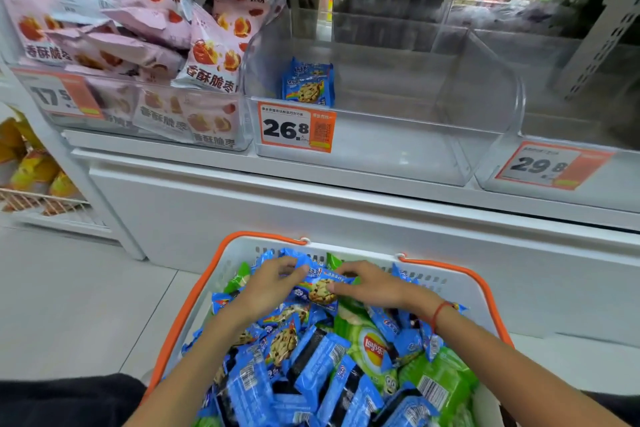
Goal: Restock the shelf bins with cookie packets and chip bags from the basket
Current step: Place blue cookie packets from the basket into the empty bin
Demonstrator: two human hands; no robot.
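Head view: both hands (313, 282) pinch 1 cookie packet (320, 286), long axis left-right, over the basket (460, 282).

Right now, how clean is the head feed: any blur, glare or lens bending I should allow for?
Head view: upper shelf smeared by motion blur; the 26.8 price tag reads sharp; the clear plastic bin shows faint reflections; wide-angle bending curves the shelf edges; both hands on the blue cookie packet are fairly crisp.
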